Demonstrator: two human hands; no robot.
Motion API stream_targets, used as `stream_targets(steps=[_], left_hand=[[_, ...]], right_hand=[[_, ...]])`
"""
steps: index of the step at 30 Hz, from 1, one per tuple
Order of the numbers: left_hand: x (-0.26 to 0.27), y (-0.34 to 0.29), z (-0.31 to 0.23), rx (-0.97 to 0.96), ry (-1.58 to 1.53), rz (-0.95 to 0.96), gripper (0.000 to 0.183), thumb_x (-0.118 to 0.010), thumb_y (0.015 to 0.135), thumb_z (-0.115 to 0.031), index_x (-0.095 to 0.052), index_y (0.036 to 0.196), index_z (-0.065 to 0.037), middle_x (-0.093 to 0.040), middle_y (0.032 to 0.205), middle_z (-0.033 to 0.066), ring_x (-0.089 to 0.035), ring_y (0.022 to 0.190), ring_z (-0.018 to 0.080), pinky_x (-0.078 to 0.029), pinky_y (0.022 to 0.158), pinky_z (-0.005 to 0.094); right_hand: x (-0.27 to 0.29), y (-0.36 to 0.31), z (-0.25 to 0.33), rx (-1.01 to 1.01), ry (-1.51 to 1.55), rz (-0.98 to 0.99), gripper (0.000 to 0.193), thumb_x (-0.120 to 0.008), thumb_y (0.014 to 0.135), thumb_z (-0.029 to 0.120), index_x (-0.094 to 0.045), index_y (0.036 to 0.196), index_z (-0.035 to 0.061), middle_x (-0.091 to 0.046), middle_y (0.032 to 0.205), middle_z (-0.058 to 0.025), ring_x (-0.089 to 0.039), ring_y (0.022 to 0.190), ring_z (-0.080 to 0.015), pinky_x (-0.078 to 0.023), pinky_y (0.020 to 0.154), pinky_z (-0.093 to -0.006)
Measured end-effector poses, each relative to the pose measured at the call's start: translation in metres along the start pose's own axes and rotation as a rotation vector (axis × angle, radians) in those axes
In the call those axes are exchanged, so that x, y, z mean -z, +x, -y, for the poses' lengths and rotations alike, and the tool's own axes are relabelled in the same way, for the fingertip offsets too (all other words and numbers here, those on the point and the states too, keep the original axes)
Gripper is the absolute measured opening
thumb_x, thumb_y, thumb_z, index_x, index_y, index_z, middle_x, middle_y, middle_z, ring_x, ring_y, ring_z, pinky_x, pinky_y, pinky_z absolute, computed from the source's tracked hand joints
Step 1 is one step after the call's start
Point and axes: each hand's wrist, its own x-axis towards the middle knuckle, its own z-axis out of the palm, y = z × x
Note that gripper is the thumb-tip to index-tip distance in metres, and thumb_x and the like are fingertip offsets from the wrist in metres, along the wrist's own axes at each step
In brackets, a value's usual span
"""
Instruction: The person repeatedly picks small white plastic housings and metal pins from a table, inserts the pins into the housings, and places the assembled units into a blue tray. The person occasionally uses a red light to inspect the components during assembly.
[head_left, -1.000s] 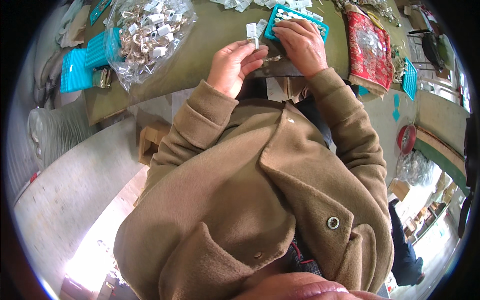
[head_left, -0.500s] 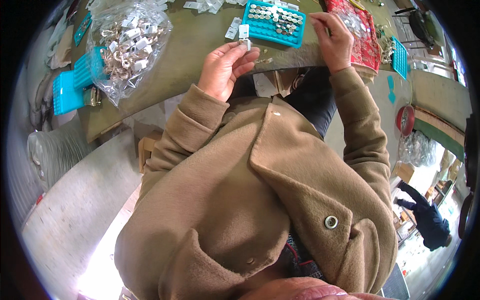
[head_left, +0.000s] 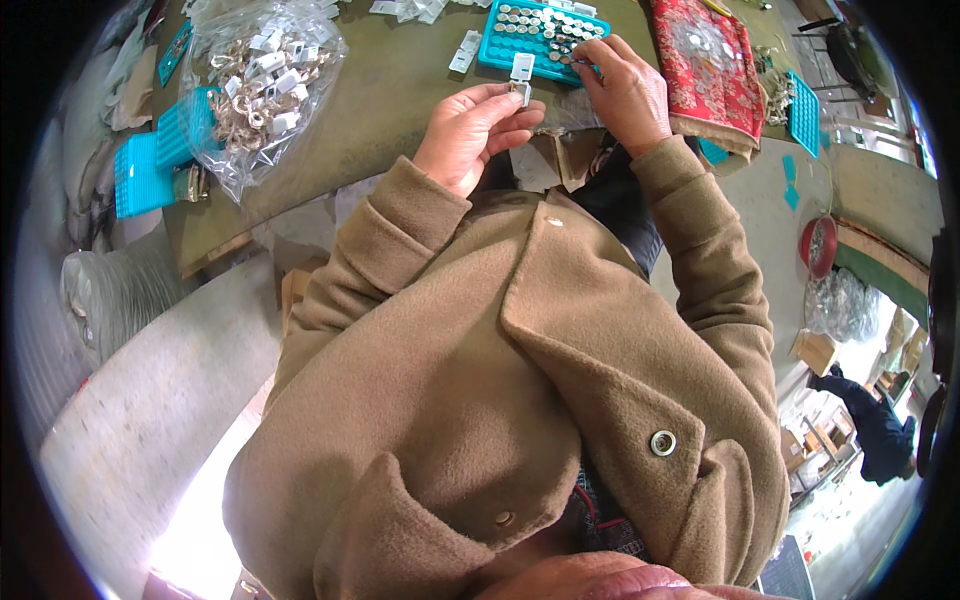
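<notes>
My left hand (head_left: 474, 132) pinches a small white plastic piece (head_left: 522, 67) between thumb and forefinger, its other fingers loosely curled. The piece stands up toward the turquoise tray (head_left: 508, 52). Rows of small round silvery-white pieces (head_left: 520, 22) fill the far part of that tray, and darker ones lie toward its right side. My right hand (head_left: 630, 98) is over the tray's right end, thumb and forefinger brought together; anything between them is too small to make out. Left of the tray lies another flat white plastic piece (head_left: 465, 51).
A clear bag (head_left: 262, 95) of white tags and beige straps lies at left, beside stacked turquoise trays (head_left: 143, 175). A red patterned cloth (head_left: 705, 85) with a clear bag on it is at right. Far right, a person in dark clothes (head_left: 884, 435) is off in the room.
My right hand has come left and nearer, from beside the red cloth to the tray's right end. My left hand, with the white plastic piece, has shifted slightly right.
</notes>
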Motion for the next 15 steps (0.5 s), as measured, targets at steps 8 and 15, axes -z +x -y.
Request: stream_targets(steps=[8,15], left_hand=[[-0.0001,0.0023,0.0001,-0.015,-0.001,0.008,0.02,-0.057,0.097,-0.015,-0.061,0.112,-0.003,-0.069,0.105,0.0113,-0.068,0.096,0.0149,-0.058,0.075,0.0236],[0.0003,0.0026,0.0007,-0.023,0.003,-0.003,0.019,-0.056,0.098,-0.015,-0.061,0.112,-0.004,-0.069,0.106,0.0111,-0.068,0.096,0.0142,-0.058,0.076,0.0238]], right_hand=[[-0.0025,-0.0002,0.0022,0.053,-0.026,-0.08,0.011,-0.065,0.081,0.013,-0.063,0.091,0.0119,-0.061,0.083,-0.008,-0.063,0.081,-0.0301,-0.051,0.069,-0.0416],[-0.002,-0.0076,0.0017,0.047,-0.019,-0.11,0.012,-0.064,0.08,0.012,-0.063,0.092,0.0106,-0.06,0.082,-0.0102,-0.062,0.078,-0.032,-0.051,0.068,-0.0426]])
